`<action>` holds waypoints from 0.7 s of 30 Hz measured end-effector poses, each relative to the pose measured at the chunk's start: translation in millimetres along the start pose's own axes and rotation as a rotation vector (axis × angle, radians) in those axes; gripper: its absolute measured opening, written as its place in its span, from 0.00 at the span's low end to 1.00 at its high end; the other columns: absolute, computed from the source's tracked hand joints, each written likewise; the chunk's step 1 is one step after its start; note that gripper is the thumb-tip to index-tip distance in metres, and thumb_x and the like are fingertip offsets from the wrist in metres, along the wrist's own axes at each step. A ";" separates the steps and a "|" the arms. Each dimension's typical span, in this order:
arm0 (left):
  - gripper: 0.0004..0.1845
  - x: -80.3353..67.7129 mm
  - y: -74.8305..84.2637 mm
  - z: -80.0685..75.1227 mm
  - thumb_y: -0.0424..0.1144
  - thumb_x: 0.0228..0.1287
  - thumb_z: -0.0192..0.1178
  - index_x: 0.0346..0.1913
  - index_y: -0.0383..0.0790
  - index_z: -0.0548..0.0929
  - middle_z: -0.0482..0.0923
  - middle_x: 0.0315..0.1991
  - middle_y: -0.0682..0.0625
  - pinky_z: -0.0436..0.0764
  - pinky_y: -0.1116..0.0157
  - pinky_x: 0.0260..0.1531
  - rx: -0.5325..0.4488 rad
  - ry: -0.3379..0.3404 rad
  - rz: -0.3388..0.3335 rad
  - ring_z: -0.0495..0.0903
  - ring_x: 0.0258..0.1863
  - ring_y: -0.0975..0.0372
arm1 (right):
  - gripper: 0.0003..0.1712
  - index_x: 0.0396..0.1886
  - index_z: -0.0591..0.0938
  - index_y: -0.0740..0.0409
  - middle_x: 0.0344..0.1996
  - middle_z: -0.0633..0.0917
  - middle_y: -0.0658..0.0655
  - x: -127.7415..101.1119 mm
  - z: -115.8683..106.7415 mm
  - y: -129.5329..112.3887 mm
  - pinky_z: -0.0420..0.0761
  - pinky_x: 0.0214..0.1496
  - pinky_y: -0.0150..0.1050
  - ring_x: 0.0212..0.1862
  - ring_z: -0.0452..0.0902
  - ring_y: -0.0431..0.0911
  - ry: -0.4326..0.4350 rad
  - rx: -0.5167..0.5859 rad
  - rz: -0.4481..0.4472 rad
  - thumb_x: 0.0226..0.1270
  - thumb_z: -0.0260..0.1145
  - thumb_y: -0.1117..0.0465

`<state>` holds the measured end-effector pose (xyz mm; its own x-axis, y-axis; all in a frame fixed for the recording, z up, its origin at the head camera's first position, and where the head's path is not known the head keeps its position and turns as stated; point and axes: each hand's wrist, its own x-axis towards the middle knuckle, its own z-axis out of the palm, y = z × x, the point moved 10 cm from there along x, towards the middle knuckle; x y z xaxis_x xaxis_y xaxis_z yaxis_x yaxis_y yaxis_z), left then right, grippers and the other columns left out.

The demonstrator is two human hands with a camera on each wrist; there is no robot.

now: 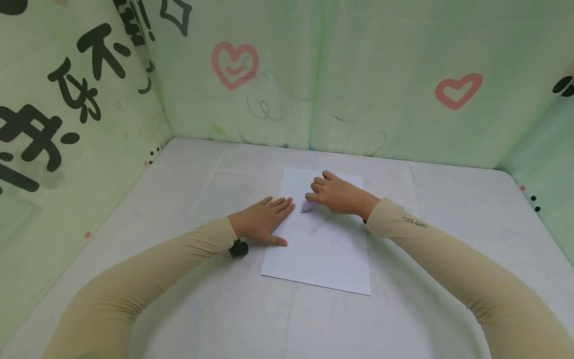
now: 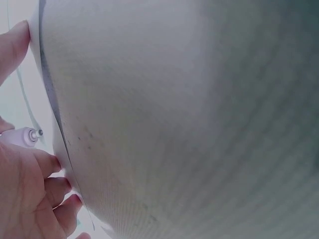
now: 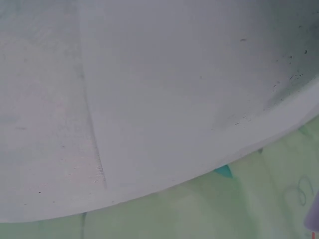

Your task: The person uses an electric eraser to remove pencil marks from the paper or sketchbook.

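A white sheet of paper (image 1: 318, 264) lies on the table. My left hand (image 1: 262, 220) rests on its left part, fingers spread and thumb apart. My right hand (image 1: 338, 193) holds a pale purple pen (image 1: 307, 205) with its metal tip pointing down and left over the sheet. Whether the tip touches the paper I cannot tell. In the left wrist view the pen (image 2: 24, 136) shows beyond the left hand (image 2: 30, 194). A purple piece, seemingly the pen (image 3: 312, 216), is at the lower right corner of the right wrist view.
A white cover lies over the table (image 1: 193, 309). Green curtains (image 1: 381, 75) with hearts and dark characters stand along the back and sides. A small black device (image 1: 238, 248) sits at the left wrist. Faint grey shadows lie on the paper below the right hand.
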<state>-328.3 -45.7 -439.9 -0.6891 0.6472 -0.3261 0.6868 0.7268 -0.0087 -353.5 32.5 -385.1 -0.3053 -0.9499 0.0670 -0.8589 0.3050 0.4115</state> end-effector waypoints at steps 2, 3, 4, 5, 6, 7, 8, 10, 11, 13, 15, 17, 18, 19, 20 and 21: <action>0.52 0.2 -0.4 0.4 0.71 0.60 0.46 0.75 0.39 0.42 0.38 0.76 0.46 0.44 0.53 0.74 0.005 -0.004 -0.004 0.42 0.76 0.55 | 0.14 0.43 0.77 0.51 0.37 0.82 0.55 -0.3 0.0 0.3 0.70 0.49 0.46 0.43 0.74 0.49 0.003 -0.003 -0.003 0.58 0.68 0.64; 0.52 0.0 -0.1 -0.1 0.70 0.60 0.46 0.75 0.39 0.43 0.39 0.76 0.46 0.44 0.53 0.74 0.003 -0.002 -0.002 0.42 0.76 0.55 | 0.13 0.43 0.77 0.51 0.38 0.82 0.55 -0.6 -0.4 0.4 0.70 0.49 0.46 0.43 0.75 0.49 0.006 -0.006 -0.004 0.58 0.68 0.62; 0.52 0.1 -0.1 -0.3 0.70 0.60 0.47 0.75 0.39 0.43 0.39 0.76 0.46 0.44 0.53 0.74 0.003 0.000 -0.002 0.43 0.76 0.55 | 0.13 0.43 0.77 0.51 0.38 0.82 0.55 -0.9 -1.0 0.6 0.70 0.49 0.46 0.44 0.75 0.49 0.007 -0.012 -0.004 0.58 0.68 0.59; 0.52 0.0 0.0 -0.5 0.70 0.60 0.47 0.75 0.39 0.43 0.39 0.76 0.46 0.44 0.53 0.74 0.003 -0.001 -0.002 0.43 0.76 0.55 | 0.13 0.43 0.77 0.51 0.38 0.82 0.55 -1.3 -1.2 1.0 0.70 0.49 0.45 0.44 0.75 0.49 0.007 -0.021 -0.003 0.59 0.68 0.57; 0.52 -0.1 0.2 -0.8 0.70 0.60 0.47 0.75 0.39 0.43 0.39 0.76 0.46 0.44 0.53 0.74 0.004 -0.002 -0.002 0.42 0.76 0.55 | 0.14 0.43 0.77 0.51 0.38 0.82 0.55 -1.8 -1.7 1.2 0.70 0.48 0.45 0.44 0.75 0.49 0.007 -0.030 -0.001 0.59 0.67 0.56; 0.52 -0.3 0.5 -1.1 0.70 0.60 0.47 0.75 0.38 0.43 0.39 0.76 0.45 0.44 0.53 0.74 0.003 0.000 0.001 0.43 0.76 0.54 | 0.14 0.44 0.77 0.51 0.38 0.82 0.55 -2.3 -1.9 1.6 0.70 0.48 0.45 0.44 0.75 0.49 0.007 -0.036 0.001 0.60 0.67 0.56; 0.52 -0.7 0.8 -1.6 0.70 0.60 0.47 0.75 0.38 0.43 0.39 0.76 0.45 0.44 0.53 0.74 0.001 0.003 0.003 0.43 0.76 0.54 | 0.14 0.44 0.77 0.51 0.38 0.82 0.55 -2.7 -2.6 1.7 0.70 0.48 0.44 0.44 0.75 0.49 0.008 -0.040 0.002 0.60 0.67 0.55; 0.52 -1.0 1.1 -2.1 0.69 0.60 0.47 0.75 0.38 0.44 0.40 0.76 0.45 0.44 0.53 0.74 0.002 0.006 0.008 0.44 0.76 0.54 | 0.13 0.43 0.77 0.52 0.38 0.81 0.55 -3.2 -2.7 1.9 0.70 0.48 0.44 0.44 0.75 0.49 0.008 -0.050 0.001 0.61 0.66 0.55; 0.52 -1.3 1.3 -2.2 0.69 0.60 0.47 0.75 0.38 0.44 0.40 0.76 0.45 0.44 0.53 0.74 0.004 0.006 0.011 0.44 0.76 0.54 | 0.13 0.43 0.77 0.53 0.38 0.82 0.54 -3.4 -2.5 2.0 0.70 0.48 0.44 0.44 0.75 0.49 0.007 -0.053 0.000 0.61 0.66 0.54; 0.51 -1.6 1.5 -2.7 0.69 0.61 0.48 0.75 0.37 0.44 0.41 0.76 0.44 0.45 0.52 0.73 0.004 0.012 0.017 0.44 0.76 0.53 | 0.13 0.42 0.77 0.54 0.38 0.82 0.54 -3.3 -3.2 1.5 0.70 0.49 0.44 0.44 0.76 0.48 0.010 -0.045 0.000 0.61 0.66 0.54; 0.51 -1.6 1.6 -2.9 0.69 0.61 0.48 0.75 0.37 0.44 0.41 0.76 0.44 0.45 0.52 0.73 -0.001 0.012 0.018 0.44 0.76 0.53 | 0.12 0.40 0.77 0.55 0.37 0.82 0.54 -3.0 -4.3 0.7 0.70 0.48 0.44 0.44 0.76 0.48 0.012 -0.025 0.000 0.61 0.66 0.55; 0.51 -1.3 1.3 -2.7 0.69 0.61 0.48 0.75 0.38 0.44 0.41 0.76 0.44 0.45 0.52 0.74 -0.004 0.012 0.015 0.44 0.76 0.53 | 0.12 0.40 0.77 0.55 0.37 0.82 0.53 -2.4 -5.4 -0.2 0.70 0.48 0.45 0.43 0.76 0.48 0.016 -0.003 -0.001 0.60 0.66 0.56; 0.52 -1.0 1.1 -2.4 0.69 0.60 0.47 0.75 0.38 0.44 0.40 0.76 0.44 0.45 0.52 0.74 -0.004 0.010 0.012 0.44 0.76 0.54 | 0.12 0.39 0.77 0.55 0.36 0.82 0.53 -2.1 -6.0 -0.6 0.70 0.48 0.45 0.43 0.76 0.48 0.020 0.004 -0.001 0.60 0.67 0.56; 0.52 -0.9 1.0 -2.3 0.69 0.60 0.47 0.75 0.38 0.44 0.40 0.76 0.45 0.44 0.53 0.74 -0.005 0.010 0.010 0.44 0.76 0.54 | 0.12 0.39 0.77 0.54 0.36 0.82 0.53 -1.9 -6.7 -0.8 0.70 0.48 0.45 0.43 0.76 0.48 0.026 0.006 -0.002 0.59 0.67 0.56; 0.52 -0.7 0.7 -1.8 0.70 0.60 0.47 0.75 0.38 0.43 0.40 0.76 0.45 0.44 0.53 0.74 -0.004 0.008 0.007 0.44 0.76 0.54 | 0.11 0.39 0.77 0.54 0.36 0.82 0.53 -1.7 -6.8 -0.6 0.70 0.47 0.45 0.42 0.76 0.49 0.030 0.006 -0.001 0.59 0.67 0.57; 0.52 -0.4 0.5 -1.5 0.70 0.60 0.47 0.75 0.38 0.43 0.39 0.76 0.45 0.44 0.53 0.74 -0.002 0.006 0.006 0.43 0.76 0.54 | 0.11 0.39 0.76 0.54 0.35 0.82 0.53 -1.6 -6.8 -0.4 0.70 0.47 0.45 0.42 0.75 0.48 0.035 0.001 0.001 0.59 0.67 0.57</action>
<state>-328.0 -45.2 -438.4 -0.6864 0.6530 -0.3200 0.6905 0.7233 -0.0050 -349.8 33.4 -379.1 -0.2910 -0.9516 0.0992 -0.8593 0.3056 0.4102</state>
